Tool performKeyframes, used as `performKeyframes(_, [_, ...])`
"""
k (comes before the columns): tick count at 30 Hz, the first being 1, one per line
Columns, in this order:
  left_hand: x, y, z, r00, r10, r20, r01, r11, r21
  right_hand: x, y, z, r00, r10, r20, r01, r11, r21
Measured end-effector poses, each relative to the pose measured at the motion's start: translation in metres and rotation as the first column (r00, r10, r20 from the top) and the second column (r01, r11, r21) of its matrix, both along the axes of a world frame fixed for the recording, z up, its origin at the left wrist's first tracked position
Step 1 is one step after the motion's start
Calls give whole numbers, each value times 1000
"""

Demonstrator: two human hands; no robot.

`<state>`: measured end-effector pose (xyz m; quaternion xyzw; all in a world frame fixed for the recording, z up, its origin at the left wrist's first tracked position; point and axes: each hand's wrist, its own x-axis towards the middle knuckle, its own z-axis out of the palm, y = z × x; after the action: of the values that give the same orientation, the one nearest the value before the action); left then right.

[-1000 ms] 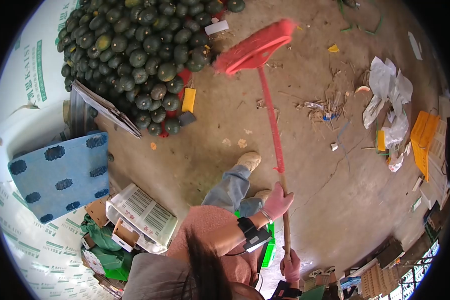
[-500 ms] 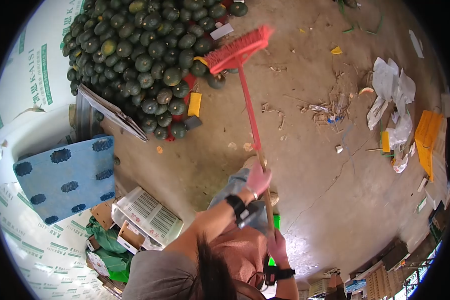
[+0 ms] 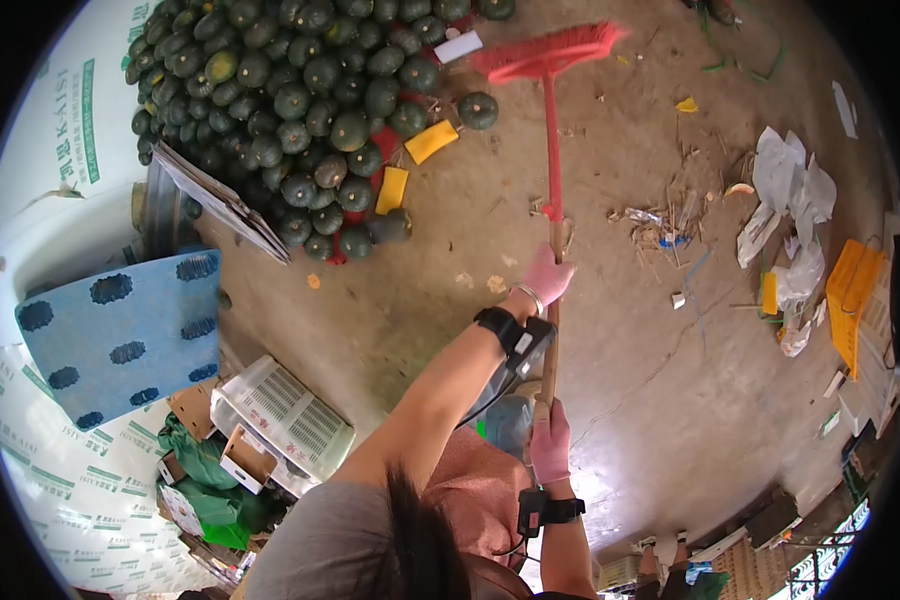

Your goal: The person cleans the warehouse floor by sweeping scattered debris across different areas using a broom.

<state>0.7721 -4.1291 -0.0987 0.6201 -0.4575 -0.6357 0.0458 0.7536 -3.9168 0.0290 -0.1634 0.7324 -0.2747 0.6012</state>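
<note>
My left hand (image 3: 544,277), in a pink glove, is closed round the handle of a red broom (image 3: 553,150), just below its red section. Further down the wooden part, my right hand (image 3: 550,447), also gloved in pink, grips the same handle. The broom's head lies at the top of the view, slightly blurred, right of a large pile of dark green squashes (image 3: 292,100). One loose squash (image 3: 478,111) sits on the floor below the broom head's left end. Two yellow pieces (image 3: 431,142) lie along the pile's edge.
A blue pallet (image 3: 120,335) leans at the left, above a white crate (image 3: 288,415) and cardboard boxes. Debris (image 3: 667,225), crumpled plastic (image 3: 792,185) and a yellow crate (image 3: 852,300) are at the right. Another person's legs (image 3: 660,570) show at the bottom right.
The broom head swung left to the pile, then back right. A squash and a yellow piece now lie apart from the pile. Both my hands have moved forward with the handle since the last frame.
</note>
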Motion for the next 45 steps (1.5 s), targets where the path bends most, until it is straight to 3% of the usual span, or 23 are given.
performKeyframes(2, [3, -5, 2, 998, -40, 54, 37, 998, 45, 1, -26, 17, 996, -86, 38, 78, 982, 173])
performKeyframes(6, [29, 88, 34, 966, -146, 212, 124, 986, 113, -5, 70, 47, 987, 159, -24, -141, 929, 341])
performKeyframes(7, [37, 123, 37, 934, -227, 275, 246, 969, -37, -12, 83, 66, 994, 23, 106, -65, 910, 409])
performKeyframes(8, [33, 117, 86, 981, -140, 132, 125, 985, 121, -19, 96, 85, 971, -119, 205, 2, 869, 495])
performKeyframes(10, [35, 146, 77, 976, -69, 208, 81, 996, -48, -18, 103, 99, 950, -182, 252, 61, 905, 422])
performKeyframes(14, [20, 87, 84, 999, -2, 51, -13, 959, 284, -12, 75, 74, 941, -229, 249, 128, 922, 365])
performKeyframes(16, [18, 74, 24, 976, -134, 171, 160, 975, -151, 3, 68, 24, 972, -150, 179, 112, 972, 206])
performKeyframes(18, [14, 22, 3, 982, -29, 186, 60, 985, -161, 8, -18, 22, 984, -145, 101, 122, 971, 207])
performKeyframes(20, [10, -22, 0, 975, 139, 172, -130, 989, -65, 12, -62, 15, 984, 55, -172, -42, 996, 78])
performKeyframes(24, [18, -17, 14, 982, 183, 40, -187, 970, 154, -9, -62, 45, 945, 303, -124, -261, 925, 277])
performKeyframes(25, [12, 6, 13, 961, 276, 5, -275, 955, 109, -19, -47, 55, 915, 383, -127, -318, 878, 358])
performKeyframes(26, [1, 30, 22, 892, 452, -20, -438, 873, 216, -33, -32, 68, 880, 460, -123, -368, 821, 438])
performKeyframes(28, [-25, 69, 52, 766, 643, 22, -600, 701, 387, -72, -6, 100, 683, 725, -90, -521, 570, 635])
performKeyframes(30, [-54, 107, 72, 679, 735, 2, -646, 595, 478, -107, -1, 148, 457, 871, -178, -552, 435, 711])
performKeyframes(32, [-88, 132, 98, 704, 708, -62, -586, 628, 512, -138, 14, 184, 279, 950, -139, -493, 266, 828])
performKeyframes(33, [-103, 139, 114, 743, 663, -88, -503, 641, 580, -158, 34, 202, 306, 912, -273, -519, 400, 755])
performKeyframes(34, [-115, 136, 140, 765, 632, -121, -414, 627, 660, -170, 27, 222, 339, 900, -275, -484, 417, 770])
performKeyframes(35, [-125, 140, 155, 784, 578, -227, -286, 661, 693, -179, 28, 244, 542, 753, -373, -369, 612, 700])
performKeyframes(37, [-137, 142, 182, 766, 544, -344, -161, 680, 715, -198, 34, 270, 556, 686, -469, -362, 708, 606])
performKeyframes(40, [-134, 146, 186, 762, 529, -374, -132, 692, 709, -219, 23, 277, 610, 696, -379, -369, 673, 641])
performKeyframes(42, [-115, 146, 171, 697, 634, -334, -263, 659, 704, -227, 1, 258, 593, 705, -388, -426, 684, 592])
performKeyframes(43, [-103, 140, 157, 801, 528, -284, -236, 714, 659, -233, 1, 238, 582, 689, -432, -453, 716, 531])
performKeyframes(45, [-83, 123, 114, 831, 536, -150, -213, 555, 804, -239, -19, 199, 475, 788, -392, -556, 614, 560])
